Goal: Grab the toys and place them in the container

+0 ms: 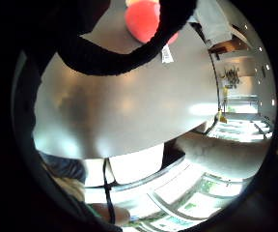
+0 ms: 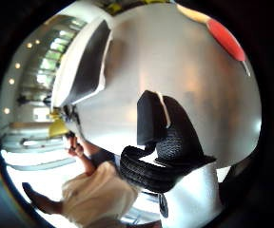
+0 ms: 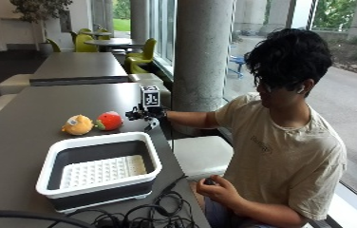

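Listed: grey table (image 3: pixel 20 123); white-rimmed dark container (image 3: pixel 99 170) at its near end, nothing inside; gloved right hand (image 3: pixel 142 114) raised above the tabletop just beside the toys, fingers loosely curled, gripping nothing; red plush toy (image 3: pixel 109 120) touching orange plush toy (image 3: pixel 78 125), both beyond the container.

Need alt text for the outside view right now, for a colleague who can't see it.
A seated person reaches their gloved right hand over a grey table toward a red plush toy lying beside an orange one. Nearer the camera sits a white-rimmed container, holding no toys.
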